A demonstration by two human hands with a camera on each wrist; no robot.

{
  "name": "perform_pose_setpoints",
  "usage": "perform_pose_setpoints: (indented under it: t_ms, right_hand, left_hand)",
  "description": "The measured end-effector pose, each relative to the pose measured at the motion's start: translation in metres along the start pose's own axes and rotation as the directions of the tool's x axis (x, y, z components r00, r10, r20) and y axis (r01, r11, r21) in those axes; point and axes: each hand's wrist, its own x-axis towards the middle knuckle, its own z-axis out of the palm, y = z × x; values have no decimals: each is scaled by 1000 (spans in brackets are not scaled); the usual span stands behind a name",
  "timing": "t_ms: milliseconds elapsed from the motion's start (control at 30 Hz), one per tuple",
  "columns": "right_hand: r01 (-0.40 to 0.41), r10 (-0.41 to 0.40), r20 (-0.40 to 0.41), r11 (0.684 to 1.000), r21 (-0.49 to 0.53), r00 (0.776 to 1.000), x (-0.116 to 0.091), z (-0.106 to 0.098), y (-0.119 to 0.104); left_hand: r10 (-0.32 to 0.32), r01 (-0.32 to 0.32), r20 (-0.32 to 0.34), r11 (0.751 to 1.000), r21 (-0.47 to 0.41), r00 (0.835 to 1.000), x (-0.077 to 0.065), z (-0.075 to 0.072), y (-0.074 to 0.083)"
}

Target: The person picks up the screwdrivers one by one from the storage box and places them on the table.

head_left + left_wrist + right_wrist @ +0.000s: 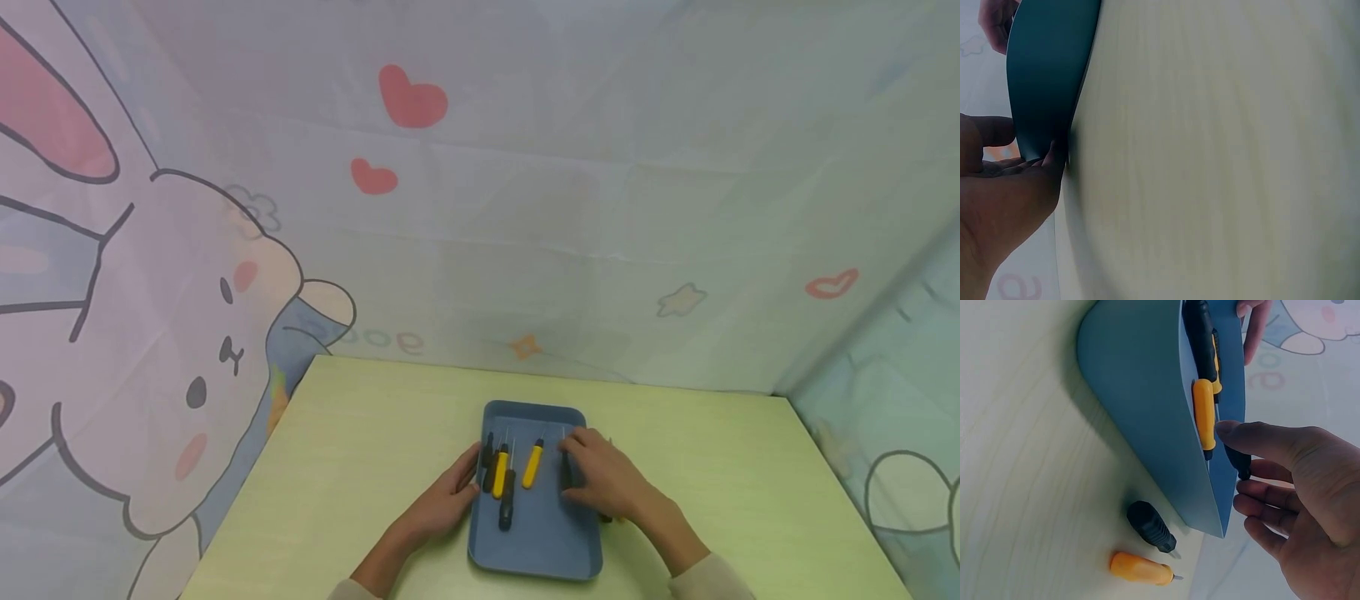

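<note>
A blue tray (536, 546) lies on the table with screwdrivers in it. My left hand (448, 492) rests against the tray's left side, fingers along the outer wall and thumb at the rim. Over the tray's right side, my right hand (603, 475) pinches a black-handled screwdriver (1239, 461) between thumb and fingers. In the tray, a yellow screwdriver (533, 465) lies near the middle. To its left are another yellow screwdriver (500, 473), a larger black screwdriver (507, 502) and smaller dark ones (488, 451), partly overlapping.
On the table outside the tray's right side lie a black screwdriver (1150, 526) and an orange-yellow screwdriver (1141, 569), mostly hidden by the right arm in the head view. Behind the pale table (375, 417) hangs a printed cloth (525, 208) with hearts and a rabbit.
</note>
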Motion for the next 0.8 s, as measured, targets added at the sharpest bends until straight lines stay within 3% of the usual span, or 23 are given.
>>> perform_pose_setpoints:
  t_ms: [333,800]
  right_hand:
    - [62,-64,-51,997,-50,997,-5,-6,5]
    - [39,-44,-55,996,-79,998,-9,-5,12]
  left_hand:
    - [-6,6,-1,1000,6,1000,0,0,0]
    - [12,-12,7,1000,0,1000,0,0,-1]
